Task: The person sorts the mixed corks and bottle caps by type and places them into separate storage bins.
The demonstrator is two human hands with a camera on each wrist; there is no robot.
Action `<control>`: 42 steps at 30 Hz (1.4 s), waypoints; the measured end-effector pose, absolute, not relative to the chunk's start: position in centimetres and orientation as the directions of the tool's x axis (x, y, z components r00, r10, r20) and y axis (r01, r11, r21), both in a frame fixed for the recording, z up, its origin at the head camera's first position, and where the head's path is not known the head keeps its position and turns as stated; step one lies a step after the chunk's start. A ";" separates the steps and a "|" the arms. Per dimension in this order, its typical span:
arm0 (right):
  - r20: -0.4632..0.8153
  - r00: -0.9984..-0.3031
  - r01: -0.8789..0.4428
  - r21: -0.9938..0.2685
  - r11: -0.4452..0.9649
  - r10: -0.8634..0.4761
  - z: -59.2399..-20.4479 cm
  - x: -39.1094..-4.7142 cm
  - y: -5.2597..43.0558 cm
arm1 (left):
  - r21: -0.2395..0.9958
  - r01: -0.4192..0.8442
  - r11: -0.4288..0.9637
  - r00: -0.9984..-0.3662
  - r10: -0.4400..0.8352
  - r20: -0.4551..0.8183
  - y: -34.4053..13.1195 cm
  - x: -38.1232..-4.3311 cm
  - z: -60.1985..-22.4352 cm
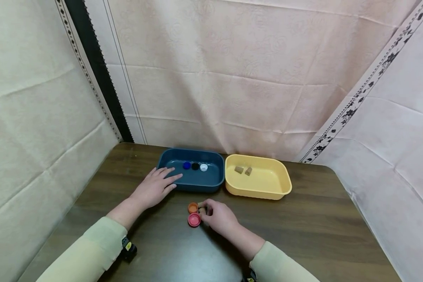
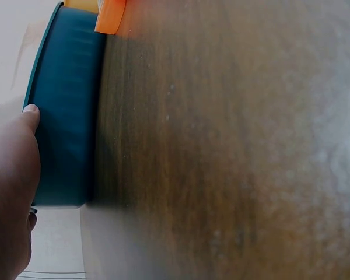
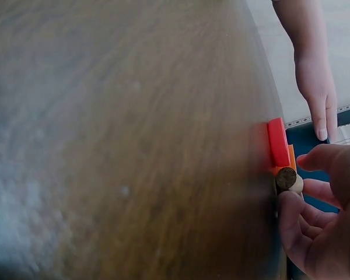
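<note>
My right hand [image 1: 220, 216] curls its thumb and fingers around a small tan cork [image 3: 288, 179] low over the table. The cork's dark round end faces the camera in the right wrist view. Just left of it are an orange bottle cap [image 1: 192, 207] and a red bottle cap [image 1: 194, 220], lying side by side. My left hand [image 1: 154, 188] spreads straight fingers at the left front rim of the blue tray [image 1: 197, 187]; in the left wrist view its thumb touches that rim. Inside the tray sit a blue cap [image 1: 187, 165], a black cap [image 1: 195, 166] and a white cap [image 1: 203, 167].
To the right of the blue tray stands a yellow tray [image 1: 259, 192] with two corks [image 1: 239, 169] in it. Both trays are on a dark wooden table [image 1: 313, 227], near its back edge. Pale cloth [image 1: 211, 78] hangs behind and at the sides.
</note>
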State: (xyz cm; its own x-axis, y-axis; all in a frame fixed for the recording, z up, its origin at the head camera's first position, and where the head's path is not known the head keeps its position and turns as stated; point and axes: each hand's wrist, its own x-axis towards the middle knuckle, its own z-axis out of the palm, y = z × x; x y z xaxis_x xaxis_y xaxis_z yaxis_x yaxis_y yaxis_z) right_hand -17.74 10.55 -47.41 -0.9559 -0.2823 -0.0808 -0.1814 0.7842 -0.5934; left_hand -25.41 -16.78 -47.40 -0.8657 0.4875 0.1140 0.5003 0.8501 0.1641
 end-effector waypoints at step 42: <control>-0.143 -0.957 -0.095 -0.670 0.737 -0.253 -46.3 -18.3 11.7 | 0.170 0.506 0.846 -0.862 0.493 0.114 -16.6 -25.5 -47.3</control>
State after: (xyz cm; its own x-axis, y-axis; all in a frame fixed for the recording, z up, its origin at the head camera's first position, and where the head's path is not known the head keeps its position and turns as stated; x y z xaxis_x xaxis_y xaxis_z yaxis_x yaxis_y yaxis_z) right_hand -18.26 11.68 -46.31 -0.9568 -0.2532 -0.1431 -0.0948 0.7365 -0.6697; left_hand -25.51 -16.55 -47.29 -0.8624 0.4931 0.1145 0.5061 0.8455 0.1702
